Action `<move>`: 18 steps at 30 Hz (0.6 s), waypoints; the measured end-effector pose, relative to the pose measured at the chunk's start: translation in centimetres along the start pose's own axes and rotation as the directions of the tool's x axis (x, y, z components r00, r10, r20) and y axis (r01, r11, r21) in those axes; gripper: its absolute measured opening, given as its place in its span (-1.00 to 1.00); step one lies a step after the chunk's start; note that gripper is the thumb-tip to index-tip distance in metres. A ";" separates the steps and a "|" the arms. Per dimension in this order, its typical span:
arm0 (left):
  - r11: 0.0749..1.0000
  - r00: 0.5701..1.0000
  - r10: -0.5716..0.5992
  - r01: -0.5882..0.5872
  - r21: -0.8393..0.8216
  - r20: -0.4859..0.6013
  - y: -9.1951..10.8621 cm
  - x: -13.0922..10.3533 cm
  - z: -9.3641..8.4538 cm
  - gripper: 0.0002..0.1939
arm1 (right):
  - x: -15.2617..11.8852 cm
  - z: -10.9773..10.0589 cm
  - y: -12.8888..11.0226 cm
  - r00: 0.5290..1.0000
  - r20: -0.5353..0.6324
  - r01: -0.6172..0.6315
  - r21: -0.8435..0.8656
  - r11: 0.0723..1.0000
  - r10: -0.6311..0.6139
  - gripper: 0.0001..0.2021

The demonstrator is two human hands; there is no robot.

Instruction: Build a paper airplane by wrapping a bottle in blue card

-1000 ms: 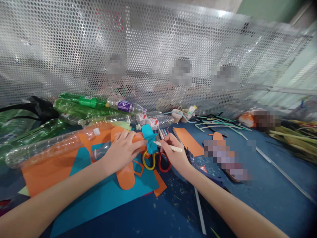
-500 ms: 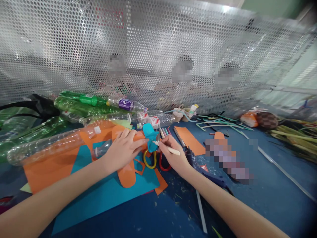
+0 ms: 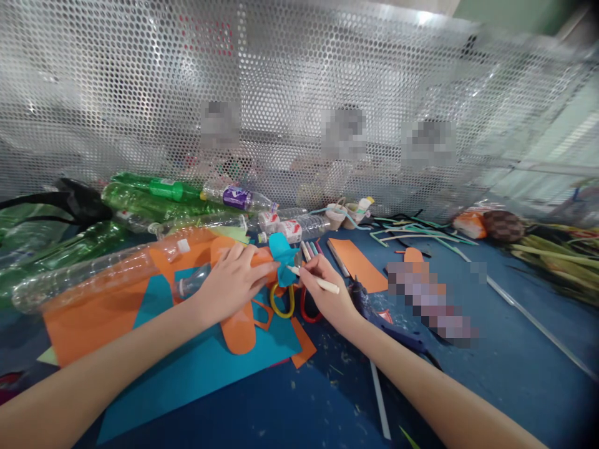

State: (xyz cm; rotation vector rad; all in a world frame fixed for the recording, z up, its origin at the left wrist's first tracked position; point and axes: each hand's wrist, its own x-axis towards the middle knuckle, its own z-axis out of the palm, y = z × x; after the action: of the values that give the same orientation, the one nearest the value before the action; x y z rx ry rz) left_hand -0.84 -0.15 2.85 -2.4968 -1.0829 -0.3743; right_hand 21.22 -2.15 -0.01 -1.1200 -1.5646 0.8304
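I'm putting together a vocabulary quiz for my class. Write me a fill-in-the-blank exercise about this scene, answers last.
The slim white pen-like tool is held in the ____ hand. Its tip meets a small crumpled paper piece coloured ____. The left hand lies across a long, round-ended paper strip coloured ____. Beside the yellow scissor-handle loop is another loop, coloured ____.
Missing words: right; blue; orange; red.

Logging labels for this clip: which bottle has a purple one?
The clear bottle lying beside the green-labelled bottle, near the perforated sheet. Its purple label sets it apart; the other labels whose colour shows clearly are green or red-and-white.
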 end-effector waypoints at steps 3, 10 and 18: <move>1.000 1.000 -0.003 0.003 -0.009 -0.002 0.0 0.0 0.0 -0.64 | 0.1 0.0 0.0 1.000 -0.007 0.002 0.003 1.000 -0.002 -0.81; 1.000 1.000 -0.008 0.007 -0.009 -0.007 0.1 0.0 -0.1 -0.65 | 0.1 0.0 -0.2 1.000 -0.004 -0.008 -0.005 1.000 0.008 -0.81; 1.000 1.000 -0.010 0.010 0.002 0.008 0.1 0.1 -0.2 -0.64 | 0.0 0.0 -0.5 1.000 -0.001 -0.020 -0.019 1.000 0.020 -0.80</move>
State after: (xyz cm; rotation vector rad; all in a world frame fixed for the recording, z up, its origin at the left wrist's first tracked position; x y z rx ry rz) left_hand -0.71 -0.29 3.02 -2.4937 -1.0991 -0.3661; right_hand 21.09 -2.27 0.45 -1.1517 -1.5657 0.8293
